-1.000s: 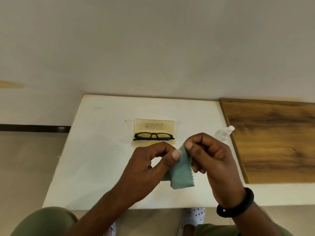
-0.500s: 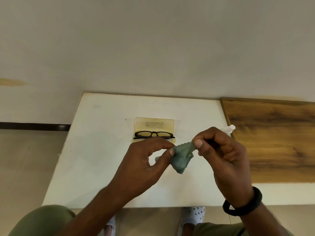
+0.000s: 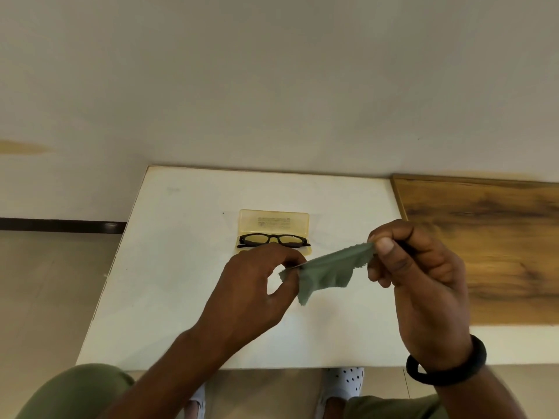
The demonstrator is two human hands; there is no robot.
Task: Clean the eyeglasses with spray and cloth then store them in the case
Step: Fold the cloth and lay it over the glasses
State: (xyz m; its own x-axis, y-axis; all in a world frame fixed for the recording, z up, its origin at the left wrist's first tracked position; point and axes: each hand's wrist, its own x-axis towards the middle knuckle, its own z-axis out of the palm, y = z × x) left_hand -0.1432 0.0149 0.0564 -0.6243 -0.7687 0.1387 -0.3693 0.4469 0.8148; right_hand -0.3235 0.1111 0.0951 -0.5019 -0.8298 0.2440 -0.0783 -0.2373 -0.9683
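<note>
While my left hand [image 3: 254, 285] and right hand [image 3: 423, 273] each pinch 1 end of the green cloth [image 3: 329, 270] above the desk's [image 3: 169, 282] middle, I should pull it flat before wiping; the eyeglasses [image 3: 273, 239] rest on the open case [image 3: 273, 222] nearer the far edge.

cloth [image 3: 328, 273]: grey-green, crumpled, held in the air, one end pinched by left hand [image 3: 257, 285], other end by right hand [image 3: 423, 273], lower corner hanging | eyeglasses [image 3: 273, 239]: black frame, lying lengthwise in near half of case | case [image 3: 273, 222]: translucent yellow, open, flat on white table [image 3: 181, 267], just beyond cloth
</note>
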